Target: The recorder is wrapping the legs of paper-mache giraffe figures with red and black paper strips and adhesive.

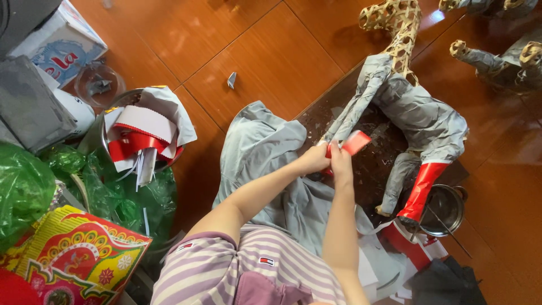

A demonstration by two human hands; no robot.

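A paper animal figure [415,113] on a woven bamboo frame stands on the floor, mostly covered in grey paper, with one hind leg wrapped in red paper [420,189]. Both my hands meet at the foot of its front leg [353,110]. My left hand [313,160] and my right hand [341,162] together pinch a strip of red paper [355,142] against that leg. A grey cloth [265,152] lies under my arms.
A bowl [116,104] of red and white paper scraps sits at left beside green plastic bags [34,181] and a colourful box [79,254]. A small metal pot [446,209] stands by the red leg. More paper-covered figures [497,56] are at top right.
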